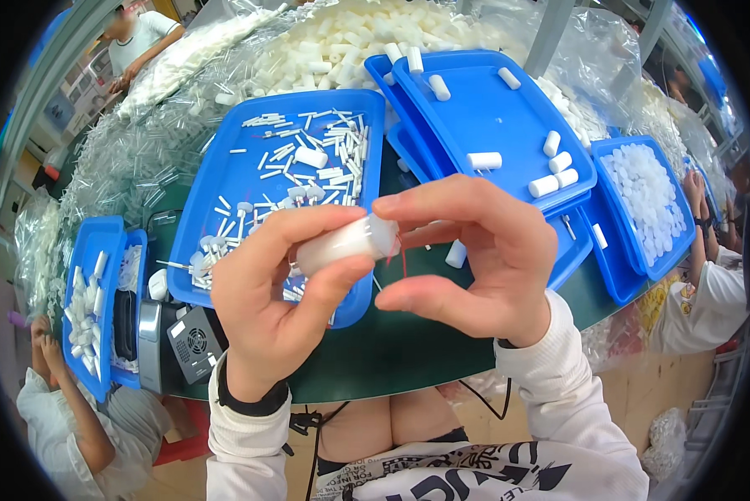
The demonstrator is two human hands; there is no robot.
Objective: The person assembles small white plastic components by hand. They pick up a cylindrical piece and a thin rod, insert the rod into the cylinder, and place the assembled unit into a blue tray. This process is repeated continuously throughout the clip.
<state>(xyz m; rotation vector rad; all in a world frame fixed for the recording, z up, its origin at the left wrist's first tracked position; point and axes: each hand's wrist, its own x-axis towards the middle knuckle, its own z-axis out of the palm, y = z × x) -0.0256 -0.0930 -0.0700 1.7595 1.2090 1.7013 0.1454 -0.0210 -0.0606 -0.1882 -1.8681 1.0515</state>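
Observation:
My left hand (266,301) is closed around a white cylinder (337,249), its thumb below and fingers above. The cylinder tilts, its translucent end toward my right hand (500,259). That hand curves round this end with thumb and fingers apart, its index fingertip at or very near the rim. Thin red strands (403,255) show at the same end; I cannot tell what they are fixed to. Under my left hand lies a large blue tray (193,200) with many thin white tubes and several small white parts with round heads.
Stacked blue trays (475,92) with white cylinders stand behind my right hand. Farther right, a blue tray (688,238) holds translucent pieces. A small device (195,342) sits left on the green table (408,359). White cylinders (316,42) are heaped behind. Other people sit at both sides.

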